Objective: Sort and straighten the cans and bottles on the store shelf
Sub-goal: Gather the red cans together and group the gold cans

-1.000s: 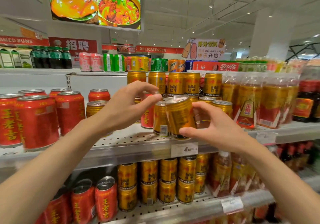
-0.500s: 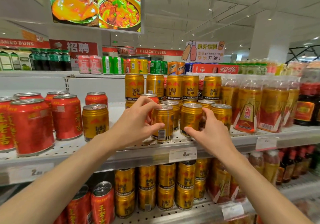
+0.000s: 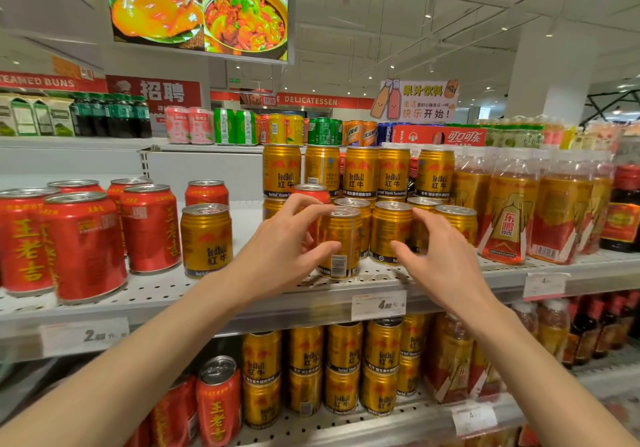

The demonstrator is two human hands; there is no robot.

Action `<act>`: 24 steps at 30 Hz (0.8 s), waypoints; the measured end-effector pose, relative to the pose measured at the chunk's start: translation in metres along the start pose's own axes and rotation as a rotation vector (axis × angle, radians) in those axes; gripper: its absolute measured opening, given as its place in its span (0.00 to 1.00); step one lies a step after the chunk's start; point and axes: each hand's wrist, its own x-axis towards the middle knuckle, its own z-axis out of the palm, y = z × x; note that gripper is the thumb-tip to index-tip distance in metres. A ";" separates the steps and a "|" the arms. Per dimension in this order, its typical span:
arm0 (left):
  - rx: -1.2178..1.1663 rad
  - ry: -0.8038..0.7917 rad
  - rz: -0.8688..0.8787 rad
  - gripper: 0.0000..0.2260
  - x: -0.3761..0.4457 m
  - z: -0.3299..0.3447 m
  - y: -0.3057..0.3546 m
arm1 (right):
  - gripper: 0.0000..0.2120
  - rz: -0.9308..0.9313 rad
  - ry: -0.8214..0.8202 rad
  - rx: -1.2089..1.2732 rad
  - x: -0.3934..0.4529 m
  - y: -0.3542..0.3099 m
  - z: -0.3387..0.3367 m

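On the white middle shelf (image 3: 207, 294), my left hand (image 3: 291, 242) grips a gold Red Bull can (image 3: 343, 249) standing at the front edge, barcode facing me. My right hand (image 3: 440, 259) hovers with fingers apart by the right side of the neighbouring gold can (image 3: 389, 232), which stands upright. Behind them are more gold cans, some stacked two high (image 3: 360, 173). One red can (image 3: 311, 190) sits among the gold ones behind my left hand. A lone gold can (image 3: 206, 238) stands beside the red cans (image 3: 83, 245) on the left.
Amber drink bottles (image 3: 509, 211) fill the shelf to the right, with dark bottles (image 3: 623, 211) at the far right. The lower shelf holds gold cans (image 3: 343, 367) and red cans (image 3: 218, 405). Price tags (image 3: 377, 304) hang on the shelf edge. Bare shelf lies behind the lone gold can.
My right hand set its tilted gold can upright on the shelf and loosened off it. My left hand closed on the front gold can. The view moved closer.
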 end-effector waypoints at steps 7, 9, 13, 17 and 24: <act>0.216 0.100 -0.023 0.19 -0.019 -0.052 -0.021 | 0.13 -0.205 0.095 0.034 0.005 -0.037 -0.006; 0.285 0.116 -0.042 0.16 -0.024 -0.070 -0.028 | 0.13 -0.264 0.075 0.048 0.011 -0.052 -0.001; 0.428 0.119 -0.071 0.13 -0.031 -0.098 -0.036 | 0.16 -0.310 -0.017 0.010 0.030 -0.082 0.010; 0.471 -0.003 -0.219 0.16 -0.036 -0.110 -0.044 | 0.17 -0.252 -0.139 -0.070 0.052 -0.109 0.022; 0.389 -0.070 -0.325 0.14 -0.038 -0.114 -0.053 | 0.18 -0.178 -0.188 -0.039 0.064 -0.123 0.034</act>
